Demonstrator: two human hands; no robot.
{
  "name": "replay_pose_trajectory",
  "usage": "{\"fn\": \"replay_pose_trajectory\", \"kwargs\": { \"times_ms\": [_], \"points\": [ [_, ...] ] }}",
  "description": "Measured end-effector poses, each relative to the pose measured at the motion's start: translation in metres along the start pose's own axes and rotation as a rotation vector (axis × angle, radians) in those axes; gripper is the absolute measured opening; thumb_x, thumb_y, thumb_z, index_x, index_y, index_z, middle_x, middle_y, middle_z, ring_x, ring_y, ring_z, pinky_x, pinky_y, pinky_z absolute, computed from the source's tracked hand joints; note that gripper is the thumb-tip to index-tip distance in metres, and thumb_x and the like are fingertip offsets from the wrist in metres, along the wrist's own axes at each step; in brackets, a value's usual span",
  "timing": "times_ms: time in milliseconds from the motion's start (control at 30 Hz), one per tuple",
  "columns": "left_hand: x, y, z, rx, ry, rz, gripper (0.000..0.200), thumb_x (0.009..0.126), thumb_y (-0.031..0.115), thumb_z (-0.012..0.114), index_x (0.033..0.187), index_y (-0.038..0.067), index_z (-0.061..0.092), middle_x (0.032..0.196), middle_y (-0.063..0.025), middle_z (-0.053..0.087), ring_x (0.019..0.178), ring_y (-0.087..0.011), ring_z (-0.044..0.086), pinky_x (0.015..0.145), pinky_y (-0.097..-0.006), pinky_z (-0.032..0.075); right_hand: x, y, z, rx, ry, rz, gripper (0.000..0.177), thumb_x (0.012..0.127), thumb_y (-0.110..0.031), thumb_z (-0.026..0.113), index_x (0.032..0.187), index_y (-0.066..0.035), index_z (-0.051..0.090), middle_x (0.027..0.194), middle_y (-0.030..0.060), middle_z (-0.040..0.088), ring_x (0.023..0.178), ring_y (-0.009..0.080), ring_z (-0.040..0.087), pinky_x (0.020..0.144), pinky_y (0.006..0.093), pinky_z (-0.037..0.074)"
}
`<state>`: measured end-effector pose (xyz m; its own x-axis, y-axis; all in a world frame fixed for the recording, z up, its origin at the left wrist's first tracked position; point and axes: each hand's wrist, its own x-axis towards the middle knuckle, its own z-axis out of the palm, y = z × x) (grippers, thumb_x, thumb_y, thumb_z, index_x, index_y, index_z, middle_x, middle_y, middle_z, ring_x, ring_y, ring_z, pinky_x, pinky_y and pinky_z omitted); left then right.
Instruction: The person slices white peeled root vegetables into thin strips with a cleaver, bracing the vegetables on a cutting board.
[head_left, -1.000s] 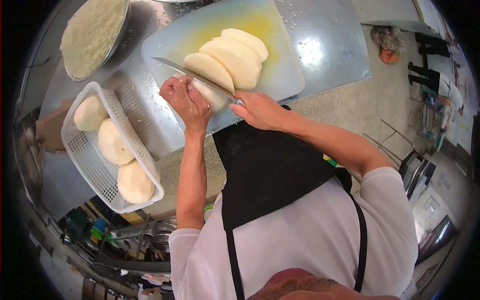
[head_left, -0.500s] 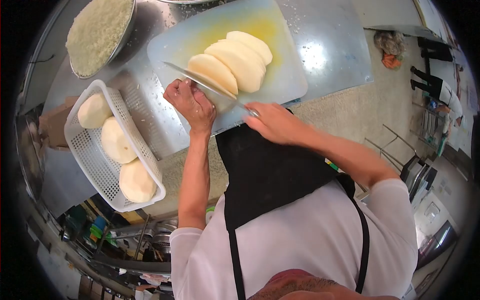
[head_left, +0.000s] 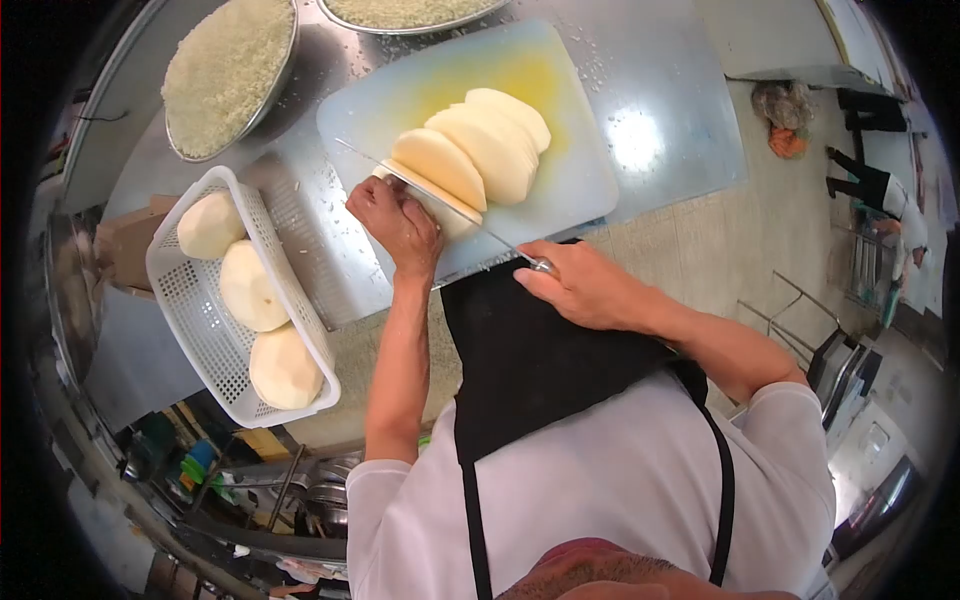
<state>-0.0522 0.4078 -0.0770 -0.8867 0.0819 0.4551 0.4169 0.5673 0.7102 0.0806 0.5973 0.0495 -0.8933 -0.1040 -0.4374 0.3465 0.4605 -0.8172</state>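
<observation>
A knife [head_left: 455,204] lies slantwise across the pale peeled vegetable, its handle in my closed right hand [head_left: 585,284]. On the other side of the blade, my left hand [head_left: 400,224] has its fingers curled on the uncut piece [head_left: 447,217] near the board's lower edge. Several pale slices [head_left: 490,140] lean on one another beyond the knife. Under them is a whitish cutting board [head_left: 590,170] with a yellow stain.
Left of the board, a white perforated basket [head_left: 205,345] holds three peeled vegetables [head_left: 250,287]. Bowls of chopped white bits [head_left: 222,75] stand at the back of the metal table [head_left: 680,120]. Another person [head_left: 885,190] is at the far right.
The knife and my right hand have shifted slightly right and down. In the view, the board, bowls and basket sit a little lower and further right, and more of the second bowl shows.
</observation>
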Motion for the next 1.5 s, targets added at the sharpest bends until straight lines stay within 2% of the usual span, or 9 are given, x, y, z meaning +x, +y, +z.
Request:
{"fn": "replay_pose_trajectory", "kwargs": {
  "times_ms": [67, 167, 233, 333, 500, 667, 900, 967, 1500],
  "points": [
    [-0.004, 0.0, 0.001, -0.009, 0.005, 0.044, 0.017, 0.086, 0.001, 0.046, 0.099, -0.002, 0.055, 0.101, -0.0201, 0.049, 0.1, -0.0353, 0.043, 0.092, -0.0469, 0.036, 0.025, 0.027, 0.025, -0.028, 0.074, -0.111, 0.04, 0.102, -0.031, 0.06, 0.113, 0.007, 0.065, 0.092, 0.0304, 0.07, 0.089, 0.049, 0.067, 0.08, 0.0541, 0.052],
    [-0.004, -0.01, -0.007, 0.088, -0.087, 0.102, 0.011, 0.092, 0.008, 0.046, 0.094, 0.001, 0.053, 0.098, -0.0198, 0.049, 0.098, -0.0364, 0.044, 0.091, -0.0484, 0.036, 0.084, 0.065, 0.057, -0.234, -0.024, -0.082, 0.04, 0.104, -0.031, 0.054, 0.104, 0.007, 0.064, 0.098, 0.0338, 0.068, 0.094, 0.0506, 0.066, 0.081, 0.0558, 0.052],
    [-0.01, -0.02, 0.001, 0.083, -0.007, 0.175, 0.024, 0.1, 0.023, 0.043, 0.095, 0.002, 0.052, 0.094, -0.0184, 0.048, 0.096, -0.0368, 0.043, 0.091, -0.0499, 0.035, 0.08, 0.065, 0.063, -0.233, 0.01, -0.068, 0.044, 0.105, -0.036, 0.052, 0.104, 0.006, 0.065, 0.099, 0.0343, 0.068, 0.094, 0.0511, 0.066, 0.083, 0.056, 0.053],
    [0.003, 0.005, 0.001, 0.035, 0.048, 0.103, 0.021, 0.096, 0.02, 0.047, 0.095, 0.0, 0.051, 0.093, -0.0177, 0.048, 0.095, -0.0369, 0.044, 0.089, -0.0493, 0.036, 0.079, 0.072, 0.058, -0.159, 0.144, -0.169, 0.044, 0.101, -0.038, 0.06, 0.103, 0.005, 0.065, 0.092, 0.0314, 0.069, 0.088, 0.049, 0.067, 0.08, 0.0547, 0.052],
    [0.002, 0.012, -0.004, 0.094, 0.058, 0.098, 0.015, 0.09, 0.013, 0.051, 0.096, -0.001, 0.052, 0.096, -0.019, 0.051, 0.097, -0.0376, 0.047, 0.09, -0.0487, 0.037, 0.071, 0.07, 0.05, -0.138, 0.101, -0.201, 0.049, 0.102, -0.043, 0.057, 0.093, 0.005, 0.062, 0.079, 0.0277, 0.067, 0.08, 0.0455, 0.067, 0.073, 0.0525, 0.051],
    [-0.005, 0.01, 0.001, 0.045, 0.109, 0.002, 0.017, 0.09, 0.013, 0.057, 0.097, -0.002, 0.053, 0.1, -0.0199, 0.052, 0.101, -0.0397, 0.047, 0.094, -0.0516, 0.037, 0.052, 0.089, 0.047, 0.017, 0.031, -0.159, 0.047, 0.105, -0.046, 0.055, 0.095, 0.0, 0.059, 0.063, 0.0119, 0.062, 0.047, 0.0212, 0.061, 0.046, 0.0384, 0.049],
    [-0.028, 0.043, 0.004, 0.172, 0.076, 0.002, 0.049, 0.09, 0.02, 0.069, 0.128, -0.005, 0.049, 0.129, -0.0268, 0.049, 0.125, -0.0438, 0.043, 0.11, -0.0547, 0.032, 0.05, 0.077, 0.032, 0.116, -0.083, -0.021, 0.044, 0.104, -0.046, 0.057, 0.093, -0.003, 0.058, 0.06, 0.0074, 0.058, 0.042, 0.0173, 0.057, 0.037, 0.0325, 0.042],
    [-0.034, 0.035, 0.01, 0.137, 0.066, -0.023, 0.06, 0.096, 0.025, 0.067, 0.141, -0.006, 0.041, 0.143, -0.0305, 0.04, 0.136, -0.046, 0.037, 0.116, -0.0557, 0.027, 0.045, 0.073, 0.028, 0.119, -0.022, -0.104, 0.053, 0.104, -0.048, 0.054, 0.087, 0.002, 0.058, 0.06, 0.0128, 0.062, 0.045, 0.0238, 0.063, 0.045, 0.0385, 0.05],
    [-0.038, 0.025, 0.021, 0.183, 0.179, 0.014, 0.052, 0.096, 0.023, 0.064, 0.137, -0.005, 0.047, 0.141, -0.0291, 0.046, 0.134, -0.0456, 0.041, 0.114, -0.0554, 0.032, 0.052, 0.081, 0.022, 0.185, -0.138, -0.111, 0.048, 0.102, -0.045, 0.059, 0.091, 0.001, 0.057, 0.057, 0.0101, 0.058, 0.042, 0.0214, 0.058, 0.039, 0.0365, 0.045]
  ]
}}
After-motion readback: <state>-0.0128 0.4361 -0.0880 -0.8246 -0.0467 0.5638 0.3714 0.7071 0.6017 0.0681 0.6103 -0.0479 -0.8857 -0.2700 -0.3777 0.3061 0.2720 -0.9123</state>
